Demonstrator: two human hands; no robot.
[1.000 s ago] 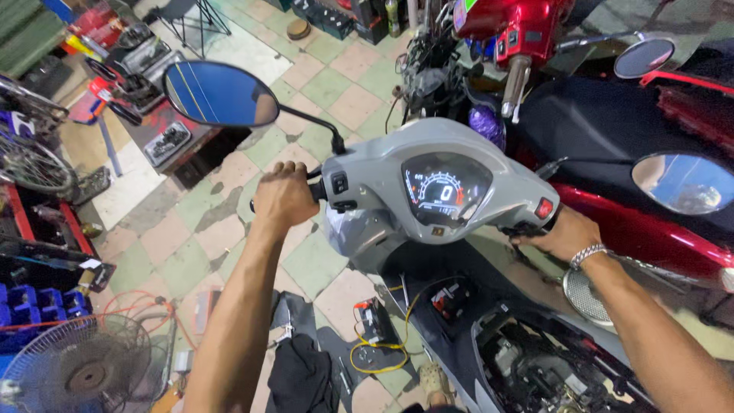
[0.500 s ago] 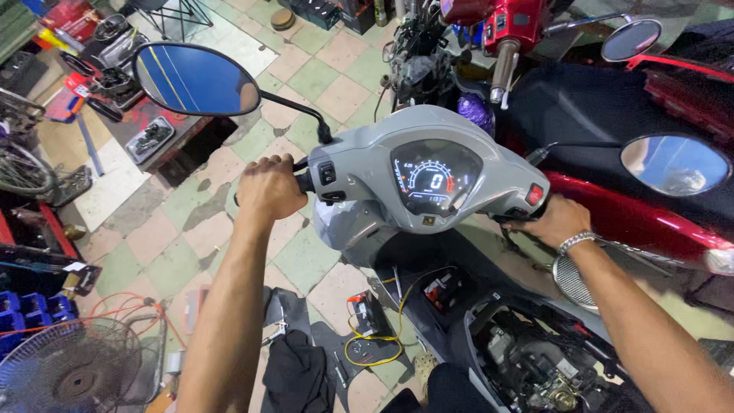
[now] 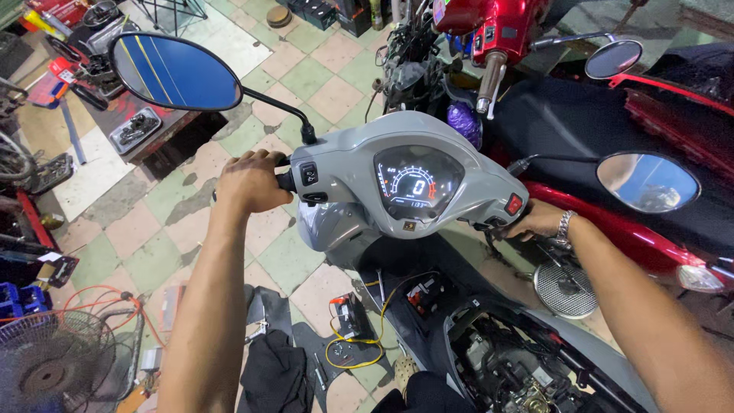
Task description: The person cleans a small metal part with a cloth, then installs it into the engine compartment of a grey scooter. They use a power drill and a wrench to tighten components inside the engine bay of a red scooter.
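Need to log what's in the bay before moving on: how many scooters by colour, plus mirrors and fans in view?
Grey scooter, both grips held by the left hand and right hand: 1
Red scooters: 2
Mirrors: 3
Fan: 1
Total: 7

A glossy red scooter [image 3: 612,138] with a black seat stands just beside on the right, its round mirror [image 3: 614,59] raised. A round wire-guard floor fan [image 3: 53,359] sits at lower left near an orange cable [image 3: 99,294]. A black cloth [image 3: 271,375] lies on the green-and-pink tiled floor [image 3: 306,76], near a yellow wire [image 3: 352,356].
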